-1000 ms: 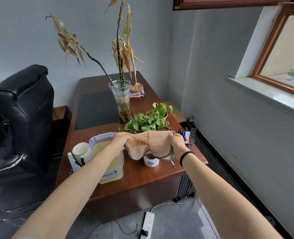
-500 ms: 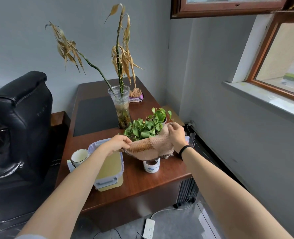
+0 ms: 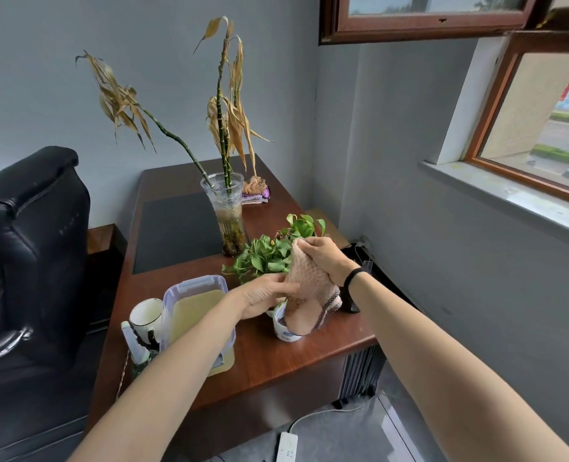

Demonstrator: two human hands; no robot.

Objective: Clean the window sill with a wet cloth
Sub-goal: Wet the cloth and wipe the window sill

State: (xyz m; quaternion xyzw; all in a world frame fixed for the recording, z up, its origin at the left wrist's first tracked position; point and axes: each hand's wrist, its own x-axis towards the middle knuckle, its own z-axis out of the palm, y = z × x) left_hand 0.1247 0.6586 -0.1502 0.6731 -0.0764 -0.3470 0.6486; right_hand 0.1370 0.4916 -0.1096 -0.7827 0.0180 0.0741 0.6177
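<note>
A pinkish knitted cloth (image 3: 306,288) with a dark striped hem hangs above the wooden desk (image 3: 276,358). My right hand (image 3: 324,256) grips its upper edge, fingers curled over the fabric. Lower down, my left hand (image 3: 265,296) pinches the cloth's left side. The cloth's bottom dangles over a small white cup (image 3: 284,330). The grey window sill (image 3: 509,201) runs along the wall at the right, under a brown-framed window, well apart from both hands.
A clear lidded container (image 3: 193,315) of yellowish liquid, a white mug (image 3: 146,315) and a spray bottle (image 3: 135,345) stand at the desk's left. Behind the cloth grow a green potted plant (image 3: 270,253) and a glass vase (image 3: 226,215) of dried stalks. Black chair (image 3: 26,245) left; power strip (image 3: 286,446) on the floor.
The cloth went from spread wide between both hands to folded and hanging vertically. My right hand rose and my left hand moved in under it. The view tilted up toward the window.
</note>
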